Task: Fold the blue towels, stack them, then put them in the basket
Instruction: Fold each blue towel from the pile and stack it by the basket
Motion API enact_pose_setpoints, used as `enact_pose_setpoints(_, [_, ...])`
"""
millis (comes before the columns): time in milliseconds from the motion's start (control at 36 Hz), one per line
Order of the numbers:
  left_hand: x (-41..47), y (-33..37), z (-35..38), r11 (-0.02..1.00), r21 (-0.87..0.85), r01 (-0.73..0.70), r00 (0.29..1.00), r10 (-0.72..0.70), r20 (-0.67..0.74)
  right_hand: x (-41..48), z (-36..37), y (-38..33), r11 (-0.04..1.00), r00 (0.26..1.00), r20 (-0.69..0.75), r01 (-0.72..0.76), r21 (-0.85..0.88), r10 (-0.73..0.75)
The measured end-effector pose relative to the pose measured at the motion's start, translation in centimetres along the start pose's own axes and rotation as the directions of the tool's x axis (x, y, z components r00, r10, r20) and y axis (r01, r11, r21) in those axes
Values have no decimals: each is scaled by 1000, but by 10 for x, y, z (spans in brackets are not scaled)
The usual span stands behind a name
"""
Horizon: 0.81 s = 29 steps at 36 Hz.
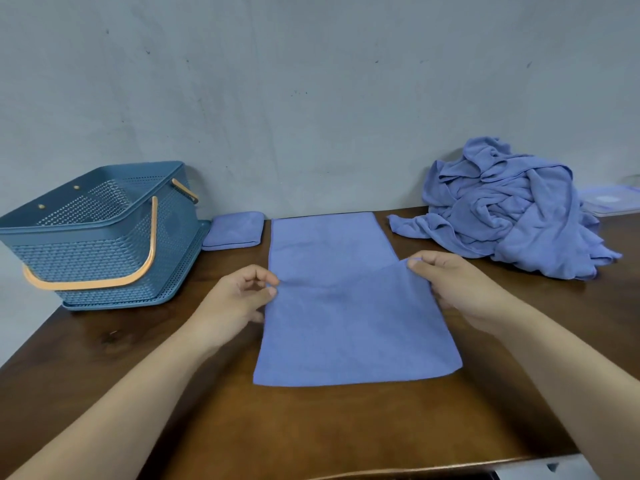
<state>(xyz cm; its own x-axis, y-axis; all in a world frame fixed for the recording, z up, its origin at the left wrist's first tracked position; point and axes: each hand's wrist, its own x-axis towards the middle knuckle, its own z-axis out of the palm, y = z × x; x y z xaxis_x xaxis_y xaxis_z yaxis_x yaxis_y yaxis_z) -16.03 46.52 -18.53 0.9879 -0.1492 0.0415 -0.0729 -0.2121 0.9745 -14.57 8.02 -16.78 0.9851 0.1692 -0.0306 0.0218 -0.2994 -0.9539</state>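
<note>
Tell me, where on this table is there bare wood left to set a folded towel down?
Bare wood lies along the near edge of the table in front of the flat towel, between the forearms, and at the left, in front of the basket. A narrow strip runs between that towel and the crumpled pile. The back is crowded: basket, folded towel, pile.

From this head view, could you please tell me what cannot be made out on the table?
- Pile of blue towels, head view: count unclear; they tangle over one another.
- Clear plastic item, head view: mostly behind the pile, cut off by the right edge.
- Basket, head view: its floor is hidden by its near wall.
- Small folded towel, head view: layers too small to count.
</note>
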Motion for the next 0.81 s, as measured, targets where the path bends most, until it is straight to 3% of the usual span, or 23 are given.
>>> enact_pose_setpoints(222, [22,-19,13,939,340,43,981,26,-194,32,14,22,905,978,-167,42,-424,-123])
enact_pose_setpoints(278, [22,-21,20,856,514,57,983,41,-177,31,20,30,776,981,-124,37,-630,-148])
enact_pose_setpoints(333, [18,-25,29,704,709,42,981,106,-164,26,32,40,574,951,-81,111,-812,-299])
enact_pose_setpoints(389, [16,-30,41,525,851,-4,952,262,-157,22,47,43,431,901,-4,203,-879,-433])
enact_pose_setpoints(417, [15,-28,47,488,872,-38,937,322,-139,21,53,42,391,891,49,248,-886,-452])
enact_pose_setpoints(472, [15,-18,60,475,868,-141,943,331,-28,22,62,40,376,912,155,306,-875,-381])
enact_pose_setpoints(583, [10,-21,80,400,873,-280,960,88,268,19,67,42,445,959,264,284,-849,-108])
enact_pose_setpoints(667, [-8,-28,79,421,874,-244,960,-21,278,7,66,43,449,955,291,281,-848,-49])
enact_pose_setpoints(806, [-52,-28,76,384,883,-271,953,-23,303,-36,74,39,412,947,322,294,-862,-1])
